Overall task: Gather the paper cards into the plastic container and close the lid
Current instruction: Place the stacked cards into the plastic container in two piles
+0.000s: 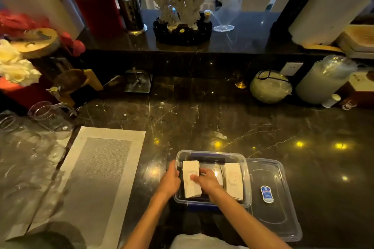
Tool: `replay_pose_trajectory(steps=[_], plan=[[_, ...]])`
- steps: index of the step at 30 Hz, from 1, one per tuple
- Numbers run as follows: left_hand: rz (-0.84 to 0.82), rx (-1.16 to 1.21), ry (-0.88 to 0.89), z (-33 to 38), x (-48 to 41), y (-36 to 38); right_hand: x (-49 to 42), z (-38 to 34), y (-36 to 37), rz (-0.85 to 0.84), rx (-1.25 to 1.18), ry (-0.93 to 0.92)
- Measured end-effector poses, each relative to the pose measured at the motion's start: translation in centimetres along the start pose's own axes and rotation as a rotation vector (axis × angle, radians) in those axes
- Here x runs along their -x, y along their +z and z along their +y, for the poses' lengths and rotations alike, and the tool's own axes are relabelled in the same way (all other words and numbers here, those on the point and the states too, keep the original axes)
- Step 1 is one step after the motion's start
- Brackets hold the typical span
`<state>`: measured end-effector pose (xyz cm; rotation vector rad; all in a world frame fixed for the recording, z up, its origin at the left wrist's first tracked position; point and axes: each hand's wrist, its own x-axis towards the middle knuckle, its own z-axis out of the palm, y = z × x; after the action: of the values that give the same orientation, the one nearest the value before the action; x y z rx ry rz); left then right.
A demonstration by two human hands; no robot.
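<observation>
A clear plastic container (210, 154) sits on the dark marble counter near the front edge. Inside it, at the left, stands a stack of white paper cards (191, 185). My left hand (169, 182) holds the stack's left side and my right hand (207, 181) grips its right side, both reaching into the container. A second stack of white cards (234, 181) lies at the container's right end. The clear lid (273, 198), with a blue oval label, lies flat on the counter just right of the container.
A woven grey placemat (97, 178) lies to the left. Clear glass jugs (50, 115) stand at the far left. A round glass jar (270, 86) and a tall dispenser (323, 79) stand at the back right. A raised shelf behind holds vases and decorations.
</observation>
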<state>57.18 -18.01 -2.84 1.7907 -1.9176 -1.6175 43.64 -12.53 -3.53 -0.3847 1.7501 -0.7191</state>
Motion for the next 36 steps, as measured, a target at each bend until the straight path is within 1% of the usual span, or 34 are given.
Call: replay_pose_trajectory(steps=[2, 7, 13, 21, 26, 32, 36], plan=[[-0.015, -0.012, 0.014, -0.1, 0.0, -0.3, -0.6, 0.3, 1.0, 0.054, 0.087, 0.0], [-0.031, -0.01, 0.054, -0.3, -0.1, -0.4, -1.1, 0.4, 1.8, 0.179, 0.212, -0.021], [-0.047, -0.001, 0.086, -0.8, -0.3, -0.6, -0.8, 0.9, 2.2, 0.251, 0.239, -0.007], [-0.064, 0.067, 0.108, -1.0, -0.6, -0.5, -1.2, 0.8, 2.5, 0.249, 0.328, 0.034], [-0.078, 0.066, 0.115, -1.5, -1.0, -0.3, -1.1, 0.7, 3.5, 0.229, 0.318, -0.006], [-0.043, -0.003, 0.112, -1.7, -1.4, 0.0, -1.0, 0.4, 3.8, 0.233, 0.292, 0.019], [-0.037, 0.013, 0.111, -2.1, -1.4, 0.3, -1.1, 0.3, 3.8, 0.216, 0.267, 0.019]])
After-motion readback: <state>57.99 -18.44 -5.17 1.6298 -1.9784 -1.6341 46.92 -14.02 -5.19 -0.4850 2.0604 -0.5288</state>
